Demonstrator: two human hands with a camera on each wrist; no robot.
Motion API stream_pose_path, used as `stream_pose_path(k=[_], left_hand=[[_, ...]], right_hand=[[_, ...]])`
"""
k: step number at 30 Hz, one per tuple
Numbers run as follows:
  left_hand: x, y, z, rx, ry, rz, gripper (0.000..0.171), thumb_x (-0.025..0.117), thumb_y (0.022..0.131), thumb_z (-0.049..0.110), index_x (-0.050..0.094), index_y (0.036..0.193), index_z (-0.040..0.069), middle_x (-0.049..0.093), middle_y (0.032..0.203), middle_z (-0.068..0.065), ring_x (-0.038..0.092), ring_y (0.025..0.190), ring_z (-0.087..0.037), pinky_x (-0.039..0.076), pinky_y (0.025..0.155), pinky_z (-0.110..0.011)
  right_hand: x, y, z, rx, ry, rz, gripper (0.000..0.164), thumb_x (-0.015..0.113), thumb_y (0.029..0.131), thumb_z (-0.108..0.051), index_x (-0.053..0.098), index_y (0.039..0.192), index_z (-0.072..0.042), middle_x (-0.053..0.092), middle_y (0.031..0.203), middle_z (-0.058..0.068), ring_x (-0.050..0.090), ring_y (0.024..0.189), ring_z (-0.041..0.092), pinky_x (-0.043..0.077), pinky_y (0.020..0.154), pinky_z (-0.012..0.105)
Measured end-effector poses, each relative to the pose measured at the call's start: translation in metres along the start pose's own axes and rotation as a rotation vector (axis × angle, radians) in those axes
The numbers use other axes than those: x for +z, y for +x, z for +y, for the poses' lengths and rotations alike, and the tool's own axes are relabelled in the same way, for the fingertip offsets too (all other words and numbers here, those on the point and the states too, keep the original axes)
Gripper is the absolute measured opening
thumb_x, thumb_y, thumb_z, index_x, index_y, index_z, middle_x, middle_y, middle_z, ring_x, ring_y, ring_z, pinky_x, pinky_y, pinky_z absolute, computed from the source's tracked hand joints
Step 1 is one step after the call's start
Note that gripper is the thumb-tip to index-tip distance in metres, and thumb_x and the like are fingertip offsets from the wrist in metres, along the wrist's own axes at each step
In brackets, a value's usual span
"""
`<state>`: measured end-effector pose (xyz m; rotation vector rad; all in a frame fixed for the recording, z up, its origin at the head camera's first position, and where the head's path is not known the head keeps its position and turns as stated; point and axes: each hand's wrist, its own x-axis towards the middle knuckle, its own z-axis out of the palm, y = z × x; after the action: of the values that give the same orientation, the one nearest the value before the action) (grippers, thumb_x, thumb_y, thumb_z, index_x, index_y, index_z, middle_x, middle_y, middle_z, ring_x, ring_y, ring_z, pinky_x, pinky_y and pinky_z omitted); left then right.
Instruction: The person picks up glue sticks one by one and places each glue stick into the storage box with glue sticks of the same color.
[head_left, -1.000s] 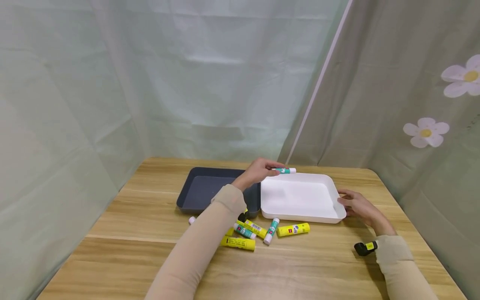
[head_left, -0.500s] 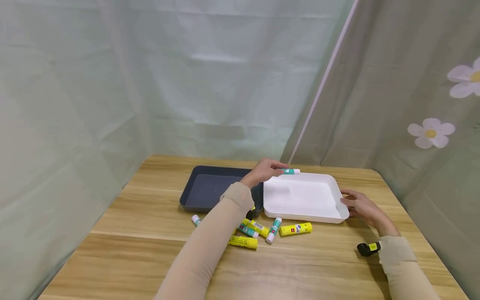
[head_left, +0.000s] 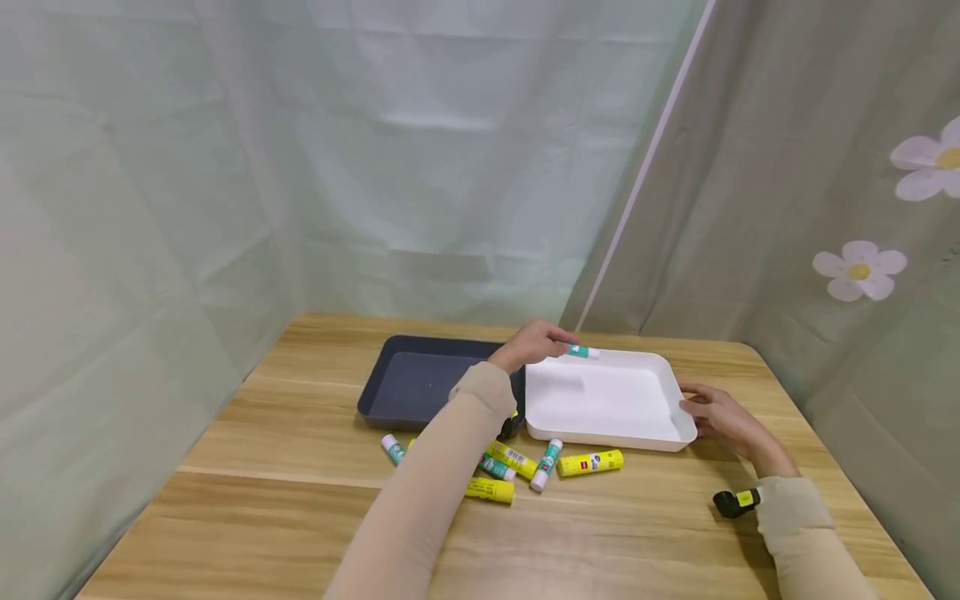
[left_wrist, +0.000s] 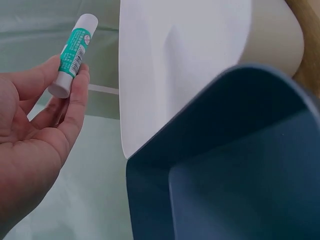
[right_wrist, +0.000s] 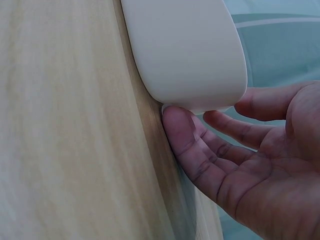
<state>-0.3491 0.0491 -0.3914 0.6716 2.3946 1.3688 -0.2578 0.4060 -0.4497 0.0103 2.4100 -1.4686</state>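
Observation:
My left hand pinches a green-and-white glue stick between thumb and fingers, above the back left part of the white tray. In the left wrist view the stick points up and away from the palm. At the white tray's right end, my right hand rests its fingertips on the outer wall, with the thumb at the rim. A dark grey tray stands against the white one on the left, partly hidden by my left arm.
In front of the trays lie several glue sticks: a yellow one, a green one, another yellow one and a green one farther left. My left forearm covers part of this group. A curtain hangs behind the wooden table.
The glue stick in my left hand has tipped slightly, its white end now lower, and the hand has shifted a little to the right. My right hand stays at the white tray's end.

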Motion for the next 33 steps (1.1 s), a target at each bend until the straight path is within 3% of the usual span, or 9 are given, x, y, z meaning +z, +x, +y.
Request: stream_pose_path(k=[8, 19, 29, 33], left_hand=[[-0.004, 0.007, 0.000, -0.007, 0.024, -0.018, 0.031, 0.058, 0.108, 0.014, 0.071, 0.134, 0.005, 0.069, 0.131, -0.015, 0.063, 0.120, -0.029, 0.050, 0.106, -0.045], [0.007, 0.016, 0.001, -0.008, -0.015, -0.004, 0.027, 0.061, 0.105, 0.009, 0.074, 0.128, 0.002, 0.069, 0.132, -0.015, 0.064, 0.122, -0.030, 0.051, 0.105, -0.043], [0.016, 0.024, -0.008, -0.030, -0.080, 0.001, 0.027, 0.064, 0.103, 0.005, 0.072, 0.128, -0.003, 0.072, 0.122, -0.021, 0.060, 0.092, -0.014, 0.054, 0.094, -0.030], [0.018, 0.027, -0.010, -0.030, -0.077, 0.006, 0.029, 0.064, 0.103, 0.005, 0.071, 0.129, -0.004, 0.071, 0.127, -0.019, 0.068, 0.105, -0.021, 0.055, 0.094, -0.028]], right_hand=[[0.003, 0.001, 0.002, -0.006, 0.006, -0.002, 0.062, 0.049, 0.110, -0.016, 0.022, 0.157, 0.014, 0.054, 0.127, 0.027, 0.065, 0.099, 0.023, 0.058, 0.081, 0.034], [0.000, -0.001, 0.000, 0.002, -0.004, 0.003, 0.063, 0.049, 0.110, -0.018, 0.021, 0.157, 0.014, 0.052, 0.129, 0.029, 0.065, 0.101, 0.025, 0.058, 0.082, 0.036], [0.002, -0.005, -0.001, -0.001, 0.004, 0.006, 0.063, 0.049, 0.110, -0.017, 0.021, 0.157, 0.014, 0.052, 0.130, 0.030, 0.065, 0.101, 0.025, 0.058, 0.082, 0.035], [0.003, -0.005, -0.002, -0.005, 0.005, 0.010, 0.062, 0.049, 0.110, -0.016, 0.022, 0.157, 0.014, 0.053, 0.129, 0.029, 0.065, 0.100, 0.024, 0.058, 0.082, 0.035]])
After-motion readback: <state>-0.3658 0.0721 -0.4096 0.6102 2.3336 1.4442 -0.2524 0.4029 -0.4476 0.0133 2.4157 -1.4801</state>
